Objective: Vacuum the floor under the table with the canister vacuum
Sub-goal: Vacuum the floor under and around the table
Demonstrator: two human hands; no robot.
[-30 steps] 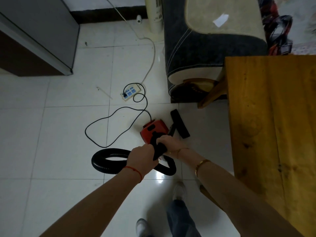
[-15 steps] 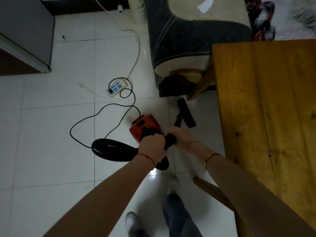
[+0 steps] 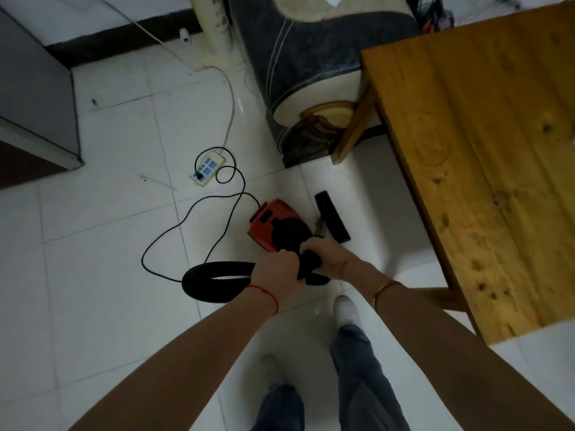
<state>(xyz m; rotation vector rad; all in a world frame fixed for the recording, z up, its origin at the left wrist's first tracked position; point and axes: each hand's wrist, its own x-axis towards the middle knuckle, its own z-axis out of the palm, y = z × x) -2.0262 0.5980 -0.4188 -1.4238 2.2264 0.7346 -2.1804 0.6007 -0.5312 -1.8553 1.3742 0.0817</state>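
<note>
Below, the hose end (image 3: 308, 263) was gripped by both hands (image 3: 277, 270), fingers clamped round it, hiding its joint with the red canister (image 3: 273, 223).

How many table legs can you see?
2. One table leg slants down at the table's far corner, beside the sofa. A second leg shows under the near edge, by the right forearm. Others may be hidden beneath the tabletop.

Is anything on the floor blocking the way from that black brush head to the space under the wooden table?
Nothing visible does. The brush head lies on bare white tile just left of the table. The table leg and the sofa stand farther back, off to the side of that path.
</note>
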